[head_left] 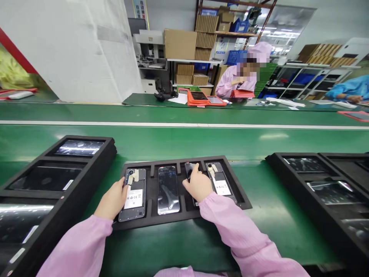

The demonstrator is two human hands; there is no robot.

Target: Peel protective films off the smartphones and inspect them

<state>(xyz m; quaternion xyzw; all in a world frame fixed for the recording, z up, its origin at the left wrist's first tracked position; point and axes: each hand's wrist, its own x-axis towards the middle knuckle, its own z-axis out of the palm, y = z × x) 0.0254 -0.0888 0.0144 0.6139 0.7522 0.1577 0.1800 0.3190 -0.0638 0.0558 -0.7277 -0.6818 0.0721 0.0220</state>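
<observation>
A black foam tray [170, 222] lies on the green bench in front of me with phones in its slots. My left hand [113, 198] is at the leftmost opened phone [134, 209], fingers closed on its left edge; its battery label and camera show. Beside it, a phone lies with its glossy screen up [168, 192]. Over the third slot my right hand [200, 184] grips a dark phone [189, 167], mostly hidden under the fingers. At the right end sits another opened phone [220, 184] with a white battery label.
A stack of black foam trays [95, 161] holding screens stands at left. More black trays [288, 188] with screens are at right. Across the green belt [184, 111], a person in pink [248, 73] works near orange-framed tablets [198, 98]. A blue sleeve [350, 88] shows far right.
</observation>
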